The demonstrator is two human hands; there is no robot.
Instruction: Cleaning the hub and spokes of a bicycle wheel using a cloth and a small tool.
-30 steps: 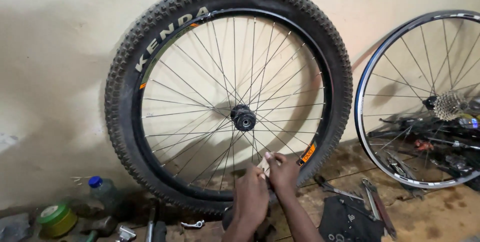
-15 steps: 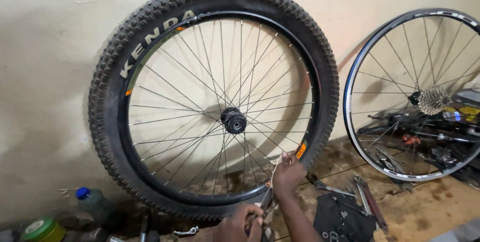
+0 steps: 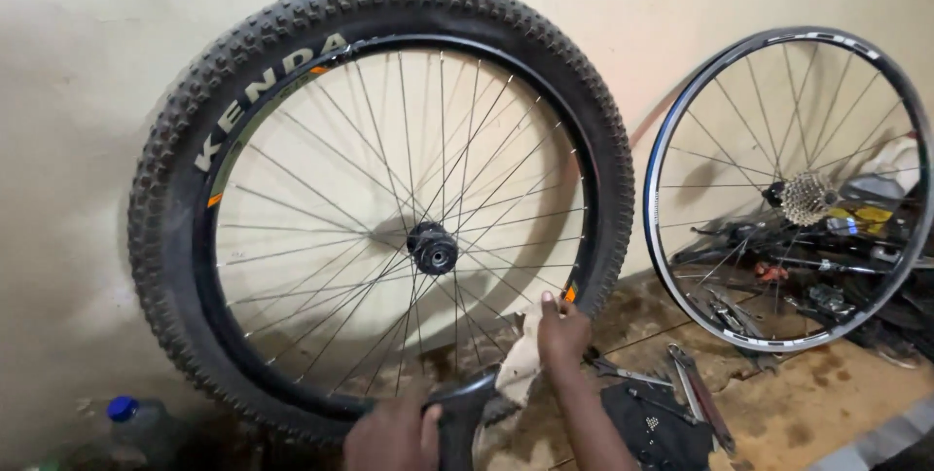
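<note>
- Far left, low in the corner: a clear plastic bottle (image 3: 136, 422) with a blue cap sits on the floor against the cream wall (image 3: 68, 91), partly in shadow.
- Next over, the big one: a knobby-tyred bicycle wheel (image 3: 379, 203) stands upright and leans on the wall, black rim, thin silver spokes fanning from a dark hub (image 3: 433, 248), small orange marks on the rim.
- Bottom centre now, the left hand (image 3: 392, 435) is closed around the lower stretch of that tyre, just where the rubber meets the floor; the fingers wrap over the tread, so it is clamped on the wheel.
- A little to the right and higher, the right hand (image 3: 562, 333) presses a pale rag (image 3: 520, 359) against the inside of the rim near an orange mark, one finger pointing up along the rim. The rag hangs down from under the palm.
- The two hands are apart, left low on the tyre, right up at the rim.
- Right of the forearm, a dark tool pouch (image 3: 657, 427) and some hand tools (image 3: 696, 393) lie on the stained floor (image 3: 827, 403).
- Far right: a second wheel (image 3: 788, 189), bare rim with no tyre, a cassette (image 3: 808, 199) at its centre, leans on the same wall with bike parts heaped behind its spokes.
</note>
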